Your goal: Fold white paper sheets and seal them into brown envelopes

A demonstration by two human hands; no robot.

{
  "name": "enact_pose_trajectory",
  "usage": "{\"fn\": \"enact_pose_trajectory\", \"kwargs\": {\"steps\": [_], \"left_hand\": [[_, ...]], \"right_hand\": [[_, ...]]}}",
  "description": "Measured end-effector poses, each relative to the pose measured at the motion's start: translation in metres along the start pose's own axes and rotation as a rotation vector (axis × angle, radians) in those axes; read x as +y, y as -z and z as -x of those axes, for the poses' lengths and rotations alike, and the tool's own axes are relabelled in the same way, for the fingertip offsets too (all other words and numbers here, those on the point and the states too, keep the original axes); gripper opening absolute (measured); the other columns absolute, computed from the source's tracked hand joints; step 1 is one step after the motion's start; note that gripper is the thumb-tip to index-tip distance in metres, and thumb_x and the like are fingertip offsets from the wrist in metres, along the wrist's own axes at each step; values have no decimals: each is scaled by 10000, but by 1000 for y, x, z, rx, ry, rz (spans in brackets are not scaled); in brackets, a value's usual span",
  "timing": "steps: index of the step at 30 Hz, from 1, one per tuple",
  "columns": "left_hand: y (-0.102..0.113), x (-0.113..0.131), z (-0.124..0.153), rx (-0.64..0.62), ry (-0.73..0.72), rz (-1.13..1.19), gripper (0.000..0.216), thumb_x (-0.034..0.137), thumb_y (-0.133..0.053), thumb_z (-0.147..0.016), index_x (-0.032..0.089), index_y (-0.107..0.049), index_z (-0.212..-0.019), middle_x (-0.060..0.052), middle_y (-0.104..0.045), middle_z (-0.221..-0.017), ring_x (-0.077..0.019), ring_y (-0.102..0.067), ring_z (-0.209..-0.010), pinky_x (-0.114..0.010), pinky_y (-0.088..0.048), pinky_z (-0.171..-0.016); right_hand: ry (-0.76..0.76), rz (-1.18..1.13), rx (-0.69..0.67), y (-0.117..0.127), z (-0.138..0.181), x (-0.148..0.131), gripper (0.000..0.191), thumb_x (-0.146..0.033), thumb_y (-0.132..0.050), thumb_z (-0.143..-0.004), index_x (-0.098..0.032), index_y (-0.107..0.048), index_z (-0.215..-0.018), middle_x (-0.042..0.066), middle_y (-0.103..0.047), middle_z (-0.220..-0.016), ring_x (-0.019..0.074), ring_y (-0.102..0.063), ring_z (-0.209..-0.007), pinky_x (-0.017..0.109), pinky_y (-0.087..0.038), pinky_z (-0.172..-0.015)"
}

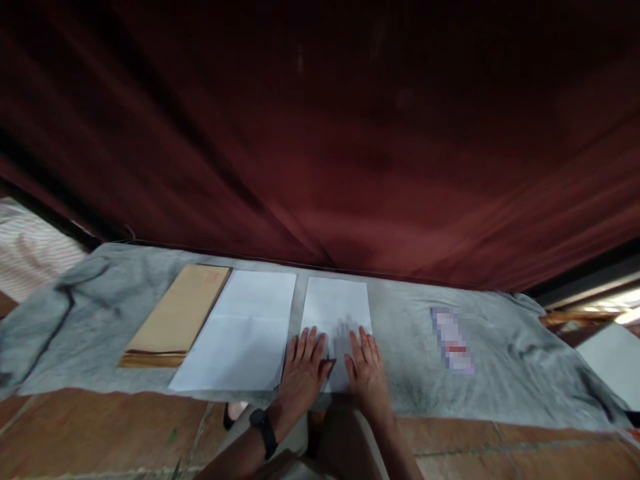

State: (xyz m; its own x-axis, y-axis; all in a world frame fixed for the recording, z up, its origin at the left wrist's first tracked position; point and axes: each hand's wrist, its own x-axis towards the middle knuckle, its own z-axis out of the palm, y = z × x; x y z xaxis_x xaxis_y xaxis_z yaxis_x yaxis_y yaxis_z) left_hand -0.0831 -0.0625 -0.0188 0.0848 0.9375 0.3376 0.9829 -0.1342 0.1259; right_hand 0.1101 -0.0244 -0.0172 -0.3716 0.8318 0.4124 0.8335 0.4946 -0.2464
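Note:
Both hands lie flat, fingers spread, on a white sheet of paper [337, 303] in front of me. My left hand [304, 367] presses near the sheet's left edge, and a dark watch sits on that wrist. On the sheet's right edge rests my right hand [367, 373], holding nothing. Just left of my left hand is a stack of white paper [240, 340] with a faint crease across it. Beyond that stack lies a pile of brown envelopes [175, 313]. The lower part of the sheet is partly covered by my hands.
A grey cloth [405, 333] covers the table. To the right lies a small purplish item [454, 340], blurred out. A dark red curtain [340, 167] hangs along the far edge. At the far right a white board-like thing [613, 363] shows. Tiled floor [125, 433] lies below.

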Motion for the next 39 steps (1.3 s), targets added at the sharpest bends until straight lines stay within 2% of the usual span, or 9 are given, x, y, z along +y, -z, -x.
{"fn": "enact_pose_trajectory", "kwargs": {"steps": [5, 9, 11, 14, 18, 23, 27, 32, 39], "left_hand": [[0, -12, -1, 27, 43, -7, 646, 439, -477, -994, 103, -398, -1540, -210, -475, -1552, -324, -424, -1466, -535, -353, -1199], [0, -20, -2, 26, 52, 2, 650, 402, -509, -965, 62, -418, -1511, -243, -526, -1498, -355, -480, -1421, -555, -385, -1169], [5, -17, -8, 24, 35, 9, 639, 354, -515, -955, 58, -414, -1512, -241, -500, -1522, -362, -441, -1448, -566, -365, -1180], [12, -6, -18, -17, -88, 42, 582, 285, -490, -965, 107, -428, -1516, -182, -439, -1586, -326, -358, -1503, -530, -319, -1217], [13, 8, -27, -125, -310, 135, 499, 295, -442, -1013, 117, -491, -1476, -150, -501, -1549, -252, -408, -1479, -443, -279, -1242], [7, 11, -25, -176, -349, 137, 507, 317, -399, -1036, 105, -484, -1489, -169, -486, -1555, -259, -391, -1487, -462, -231, -1252], [6, 15, -22, -202, -409, 55, 471, 285, -433, -1015, 54, -569, -1402, -216, -534, -1498, -305, -447, -1446, -492, -261, -1232], [9, 21, -20, -216, -467, -3, 391, 176, -532, -935, 41, -644, -1284, -230, -661, -1324, -315, -561, -1330, -499, -343, -1187], [16, 24, -21, -169, -464, -33, 410, 161, -515, -942, 40, -591, -1325, -235, -636, -1364, -302, -576, -1324, -453, -383, -1158]], "right_hand": [[59, 43, 8, -16, 1, -8, 544, -351, -413, -1055, -228, -365, -1582, 127, -373, -1630, 300, -380, -1490, 519, -391, -1172], [68, 71, 0, -22, 6, -6, 546, -362, -421, -1054, -233, -371, -1582, 125, -371, -1632, 296, -395, -1482, 510, -383, -1177], [63, 77, -2, -22, 6, -5, 542, -360, -421, -1054, -228, -379, -1578, 127, -377, -1628, 298, -389, -1485, 509, -386, -1171], [57, 84, -8, -21, 5, -7, 525, -337, -421, -1052, -214, -405, -1562, 134, -385, -1623, 299, -368, -1493, 514, -375, -1172], [56, 57, -48, -18, 5, -6, 491, -269, -389, -1050, -178, -453, -1529, 145, -398, -1613, 287, -354, -1498, 512, -360, -1180], [30, -63, -104, -12, 1, 3, 482, -212, -317, -1047, -159, -505, -1488, 137, -477, -1560, 252, -398, -1470, 496, -370, -1186], [25, -188, -124, -10, -17, 5, 488, -263, -296, -1065, -123, -506, -1483, 144, -500, -1539, 229, -425, -1454, 459, -400, -1192], [129, -290, -202, -19, -52, 0, 491, -305, -300, -1071, -132, -528, -1469, 115, -463, -1574, 222, -395, -1477, 460, -378, -1220], [238, -202, -251, -36, -86, 17, 464, -301, -342, -1070, -164, -553, -1459, 113, -466, -1574, 237, -394, -1477, 478, -355, -1220]]}}
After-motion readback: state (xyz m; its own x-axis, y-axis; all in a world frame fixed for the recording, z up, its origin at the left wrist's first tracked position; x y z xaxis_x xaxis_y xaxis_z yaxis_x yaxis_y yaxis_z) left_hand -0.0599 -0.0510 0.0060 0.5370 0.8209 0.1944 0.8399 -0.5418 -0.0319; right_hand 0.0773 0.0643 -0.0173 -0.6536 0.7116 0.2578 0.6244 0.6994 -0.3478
